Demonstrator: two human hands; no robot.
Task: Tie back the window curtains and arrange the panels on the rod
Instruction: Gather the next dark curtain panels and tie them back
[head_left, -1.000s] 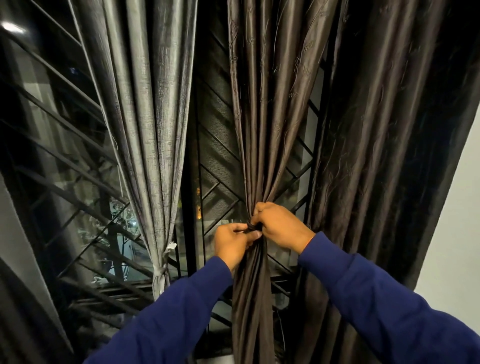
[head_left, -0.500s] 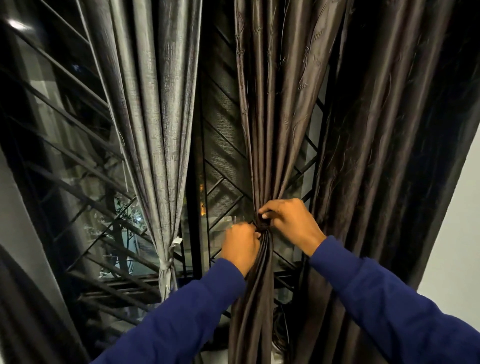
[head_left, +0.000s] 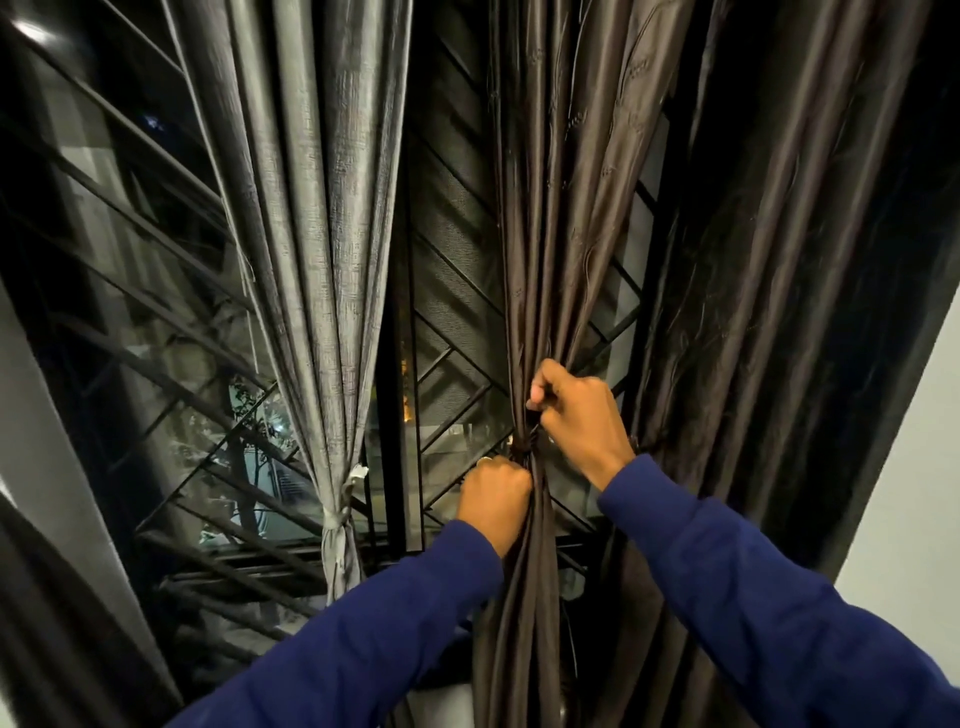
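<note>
The grey curtain (head_left: 322, 291) at left already hangs tied. At centre, the left hand (head_left: 493, 491) grips the gathered brown curtain (head_left: 561, 249) while the right hand (head_left: 576, 415) pinches the tie (head_left: 524, 448); the knot looks unfinished. The rod is out of view.

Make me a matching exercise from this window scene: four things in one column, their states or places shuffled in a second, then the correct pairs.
Things:
1. grey curtain
2. brown curtain
3. left hand
4. right hand

States:
A. pinching just above the knot
B. already tied, hanging left
C. fisted below the knot
D. bunched between both hands

Pairs: 1-B, 2-D, 3-C, 4-A
</note>
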